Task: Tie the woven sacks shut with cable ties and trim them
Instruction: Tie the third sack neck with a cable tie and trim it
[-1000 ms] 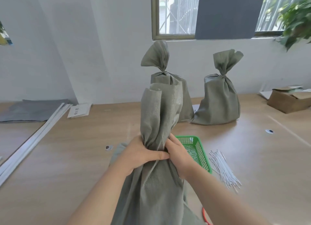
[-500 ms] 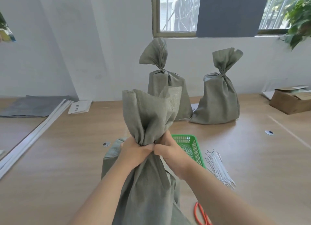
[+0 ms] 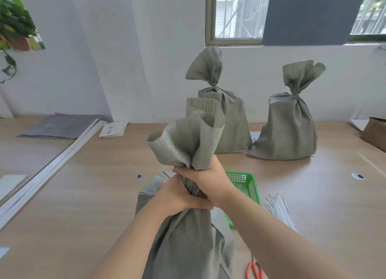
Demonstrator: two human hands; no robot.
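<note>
A grey-green woven sack (image 3: 183,243) stands upright in front of me on the wooden table (image 3: 87,195). Its top is bunched into a neck. My left hand (image 3: 177,195) grips the neck from the left, lower down. My right hand (image 3: 206,179) wraps round the neck just above it, under the flared mouth (image 3: 186,143). White cable ties (image 3: 278,207) lie in a loose bundle to the right. Red-handled cutters (image 3: 253,270) rest at the bottom right. Two tied sacks stand further back, one at the middle (image 3: 227,120) and one to the right (image 3: 290,130).
A green plastic basket (image 3: 248,184) sits behind my right wrist. White strips (image 3: 50,170) run along the left side, beside flat grey sheets (image 3: 60,126) and a paper (image 3: 113,129). A cardboard box (image 3: 376,134) stands at the right edge.
My right hand has moved above my left on the neck, so they are stacked instead of side by side. The sack mouth has twisted and flared. The view shifted right.
</note>
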